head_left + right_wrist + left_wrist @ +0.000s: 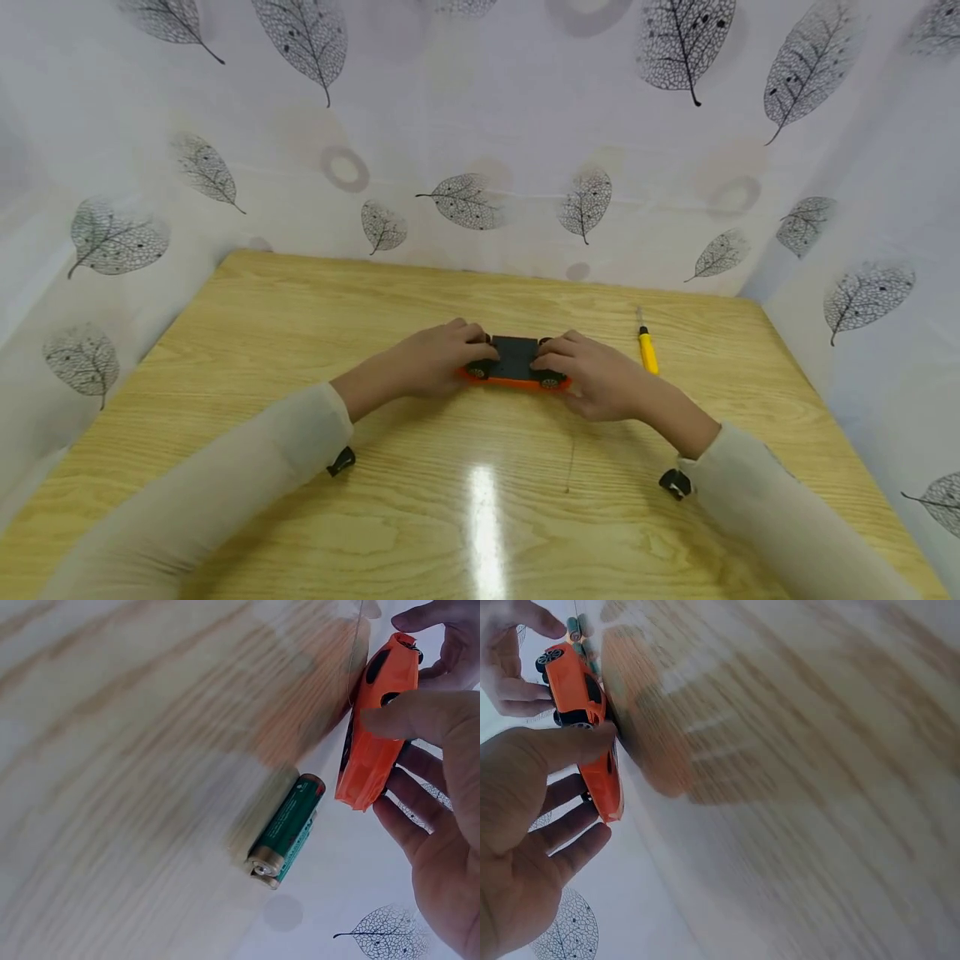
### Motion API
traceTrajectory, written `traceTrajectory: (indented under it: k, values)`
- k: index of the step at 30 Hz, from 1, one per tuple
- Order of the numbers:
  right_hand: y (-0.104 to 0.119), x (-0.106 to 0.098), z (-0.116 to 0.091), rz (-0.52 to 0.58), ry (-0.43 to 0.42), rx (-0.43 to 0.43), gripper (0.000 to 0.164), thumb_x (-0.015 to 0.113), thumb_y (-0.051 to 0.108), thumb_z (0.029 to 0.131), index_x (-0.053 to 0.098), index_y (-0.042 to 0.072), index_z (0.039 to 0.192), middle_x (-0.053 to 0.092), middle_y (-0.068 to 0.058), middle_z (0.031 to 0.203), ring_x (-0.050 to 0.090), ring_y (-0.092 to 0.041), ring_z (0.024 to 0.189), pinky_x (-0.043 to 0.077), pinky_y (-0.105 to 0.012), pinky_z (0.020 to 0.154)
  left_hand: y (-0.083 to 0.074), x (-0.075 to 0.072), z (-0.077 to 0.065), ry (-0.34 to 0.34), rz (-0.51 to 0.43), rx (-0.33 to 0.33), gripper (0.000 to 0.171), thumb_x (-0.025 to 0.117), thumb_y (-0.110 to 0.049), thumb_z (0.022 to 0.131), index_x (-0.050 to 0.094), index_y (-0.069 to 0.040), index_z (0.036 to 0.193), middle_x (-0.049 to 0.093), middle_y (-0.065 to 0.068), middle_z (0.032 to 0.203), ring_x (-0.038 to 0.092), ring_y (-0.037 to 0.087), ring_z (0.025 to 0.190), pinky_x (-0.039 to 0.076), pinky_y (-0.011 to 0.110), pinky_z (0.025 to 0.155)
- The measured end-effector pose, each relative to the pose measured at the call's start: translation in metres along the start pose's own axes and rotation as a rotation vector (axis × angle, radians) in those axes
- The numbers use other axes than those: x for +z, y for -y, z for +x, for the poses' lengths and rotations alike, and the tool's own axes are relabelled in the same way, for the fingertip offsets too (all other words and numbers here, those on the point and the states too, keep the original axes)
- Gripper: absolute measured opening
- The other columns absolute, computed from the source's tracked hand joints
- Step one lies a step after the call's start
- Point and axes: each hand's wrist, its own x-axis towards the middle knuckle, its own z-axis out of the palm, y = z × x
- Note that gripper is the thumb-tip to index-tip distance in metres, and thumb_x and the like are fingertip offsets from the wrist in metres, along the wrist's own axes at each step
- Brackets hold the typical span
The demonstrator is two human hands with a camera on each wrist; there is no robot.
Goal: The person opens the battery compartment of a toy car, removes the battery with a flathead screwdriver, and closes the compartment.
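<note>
An orange toy car [514, 383] is turned over, its black underside facing up in the head view, with wheels showing at both ends. My left hand [444, 358] grips its left end, thumb on the near side and fingers over the far side. At the other end, my right hand [600, 379] holds the car in a similar grip. The right wrist view shows the orange body [375, 750] between thumb and fingers, just above or on the table; contact is unclear. Green batteries [289, 825] lie close to the right hand, hidden behind it in the head view.
A yellow-handled screwdriver [648, 352] lies right of the right hand, its tip pointing away. One thin dark line [571, 467], perhaps a wire or hair, shows on the wooden table [360, 533]. Leaf-patterned cloth [510, 100] encloses the back and sides.
</note>
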Motion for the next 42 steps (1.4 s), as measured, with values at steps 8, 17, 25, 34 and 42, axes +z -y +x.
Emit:
traceTrajectory:
  k: [8,17,25,34,42]
  values:
    - [-0.002,0.006,-0.004,-0.020,-0.020,-0.001,0.054,0.085,-0.001,0.079,0.065,0.010,0.129,0.062,-0.010,0.132,0.058,-0.030,0.117,0.057,-0.044,0.092,0.005,0.002,-0.001,-0.037,0.003,0.028,0.044,0.074,-0.014,0.096,0.065,-0.024,0.138,0.059,0.005,0.133,0.055,0.025,0.116,0.054,0.038,0.098]
    - [-0.003,0.008,-0.002,-0.049,-0.074,-0.008,0.053,0.086,-0.003,0.077,0.067,0.009,0.124,0.065,-0.010,0.127,0.059,-0.030,0.112,0.057,-0.044,0.093,0.005,0.003,-0.001,-0.030,-0.031,-0.002,0.048,0.074,-0.009,0.095,0.064,-0.024,0.140,0.060,0.006,0.134,0.056,0.026,0.115,0.054,0.039,0.097]
    - [0.000,-0.001,-0.001,0.084,-0.011,0.080,0.054,0.079,-0.006,0.078,0.066,0.010,0.128,0.063,-0.009,0.131,0.057,-0.029,0.117,0.056,-0.044,0.093,0.006,0.001,-0.003,-0.006,-0.151,-0.019,0.056,0.071,0.003,0.090,0.064,-0.021,0.140,0.060,0.008,0.134,0.056,0.026,0.117,0.052,0.039,0.103]
    - [-0.005,-0.007,-0.003,0.303,0.047,0.112,0.055,0.074,-0.002,0.082,0.063,0.012,0.134,0.062,-0.005,0.132,0.058,-0.024,0.117,0.055,-0.046,0.093,0.015,-0.005,-0.008,0.035,-0.375,-0.033,0.050,0.075,-0.003,0.087,0.068,-0.014,0.135,0.066,0.006,0.131,0.061,0.023,0.122,0.049,0.038,0.108]
    - [-0.011,-0.010,-0.005,0.433,0.063,0.142,0.057,0.075,-0.001,0.083,0.064,0.015,0.136,0.063,-0.002,0.133,0.061,-0.018,0.113,0.056,-0.047,0.093,0.018,-0.010,-0.014,0.068,-0.500,-0.062,0.049,0.078,-0.002,0.087,0.067,-0.014,0.134,0.066,0.002,0.134,0.061,0.021,0.124,0.051,0.036,0.106]
